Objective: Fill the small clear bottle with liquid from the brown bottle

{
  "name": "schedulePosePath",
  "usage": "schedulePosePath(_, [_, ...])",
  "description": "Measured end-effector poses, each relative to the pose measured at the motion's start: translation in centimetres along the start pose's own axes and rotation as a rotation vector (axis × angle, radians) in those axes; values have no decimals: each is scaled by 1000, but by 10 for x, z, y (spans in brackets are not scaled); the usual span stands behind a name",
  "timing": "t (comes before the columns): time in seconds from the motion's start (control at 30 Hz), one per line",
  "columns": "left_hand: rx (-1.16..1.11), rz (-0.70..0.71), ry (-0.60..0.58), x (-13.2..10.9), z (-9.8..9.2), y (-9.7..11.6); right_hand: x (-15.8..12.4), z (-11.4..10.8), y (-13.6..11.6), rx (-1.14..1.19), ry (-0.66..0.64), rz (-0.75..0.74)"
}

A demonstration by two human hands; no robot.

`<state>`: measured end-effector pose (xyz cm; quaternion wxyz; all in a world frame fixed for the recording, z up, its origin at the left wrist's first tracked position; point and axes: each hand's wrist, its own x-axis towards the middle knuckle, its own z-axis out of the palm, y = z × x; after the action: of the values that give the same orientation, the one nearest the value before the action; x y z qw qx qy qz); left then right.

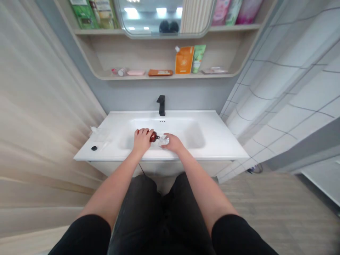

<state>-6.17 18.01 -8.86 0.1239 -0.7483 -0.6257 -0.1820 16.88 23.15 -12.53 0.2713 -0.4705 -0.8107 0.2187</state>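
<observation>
L hand (142, 140) fingers curled shut round brown bottle (153, 136), R hand (172, 143) fingers closed on clear plastic piece (163, 140), both low over white basin (195, 136), tap (160, 105) at 12 o'clock

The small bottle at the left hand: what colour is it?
Glossy reddish-brown with a dark neck; the bottle at the left hand shows best in the head view.

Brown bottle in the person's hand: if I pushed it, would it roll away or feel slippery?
The glossy round brown bottle would probably roll if laid on its side, since its body looks rounded. Its shiny skin may feel slippery, so the left hand likely needs a firm hold. It looks hard, but I can't tell whether it's glass, so a drop into the white sink basin might crack it.
</observation>
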Motion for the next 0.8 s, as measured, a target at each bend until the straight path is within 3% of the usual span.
schedulePosePath(0.8, [4, 47, 56, -1, 2, -2, 0, 3, 3, 12, 15, -23])
